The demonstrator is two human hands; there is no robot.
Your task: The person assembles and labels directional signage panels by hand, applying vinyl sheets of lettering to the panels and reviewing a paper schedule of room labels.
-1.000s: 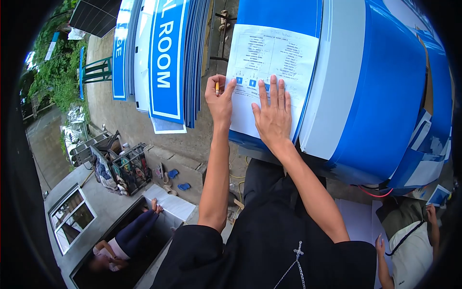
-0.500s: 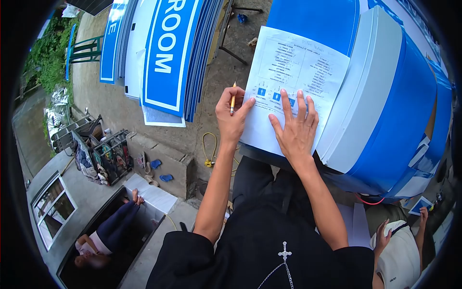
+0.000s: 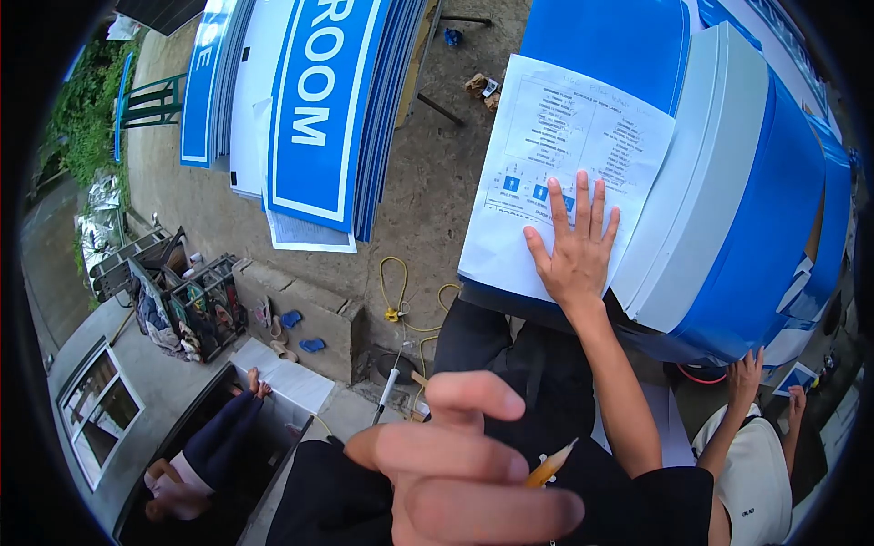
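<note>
My left hand (image 3: 455, 460) is raised close to the camera, its fingers curled round a yellow pencil (image 3: 552, 461) whose sharpened tip points up and to the right. Flat on a printed sheet (image 3: 505, 241) lies my right hand (image 3: 578, 259), palm down with fingers spread. The sheet carries lists of text, handwritten marks and small blue pictogram boxes, partly covered by my fingers. Beneath it is a blue panel (image 3: 605, 41), and a pale grey curved-looking panel (image 3: 696, 182) lies just right of the paper.
A stack of blue "ROOM" signs (image 3: 319, 118) stands at upper left. A yellow cord (image 3: 393, 314) lies on the concrete. One person (image 3: 751, 464) is at lower right, hands near the blue panels; another person (image 3: 205, 455) is in a doorway at lower left.
My left hand has left the sheet's edge and come down and towards the camera with the pencil. My right hand stays on the sheet. The person at right has moved a hand to the panels.
</note>
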